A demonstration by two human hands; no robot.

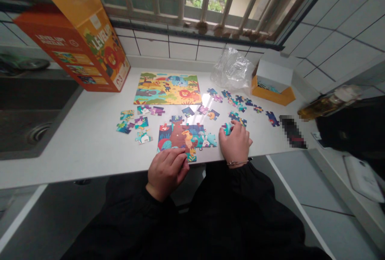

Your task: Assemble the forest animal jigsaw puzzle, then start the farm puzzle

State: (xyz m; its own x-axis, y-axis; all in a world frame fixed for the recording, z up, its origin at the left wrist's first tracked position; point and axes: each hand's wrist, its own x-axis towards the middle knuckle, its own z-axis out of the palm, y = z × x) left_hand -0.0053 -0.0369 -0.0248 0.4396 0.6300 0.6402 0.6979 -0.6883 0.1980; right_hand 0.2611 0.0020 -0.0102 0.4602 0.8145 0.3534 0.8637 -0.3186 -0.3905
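1. Right-hand grip (236, 143): thumb and fingers close on a teal jigsaw piece (226, 128), just right of the part-built jigsaw (177, 135); whether the piece is raised off the counter (90, 143) cannot be told.
2. Left-hand grip (167, 167): fingers curl down at the near edge of the part-built jigsaw; whether they pinch anything cannot be told.
3. Part-built jigsaw: it lies flat on the counter before the person, showing a brown tree trunk, an orange animal and, toward its right end, a white rabbit.
4. Loose jigsaw pieces: one cluster (141, 122) lies to its left; others (240, 101) spread beyond it and to its right.
5. Rectangular savanna picture (167, 87), with lion and elephant: flat, just beyond it.
6. Orange "LEVEL UP" puzzle box (105, 57): upright, beyond it to the left.
7. Clear plastic bag (231, 69): crumpled, beyond it to the right, beside an opened yellow-and-white box (272, 94).
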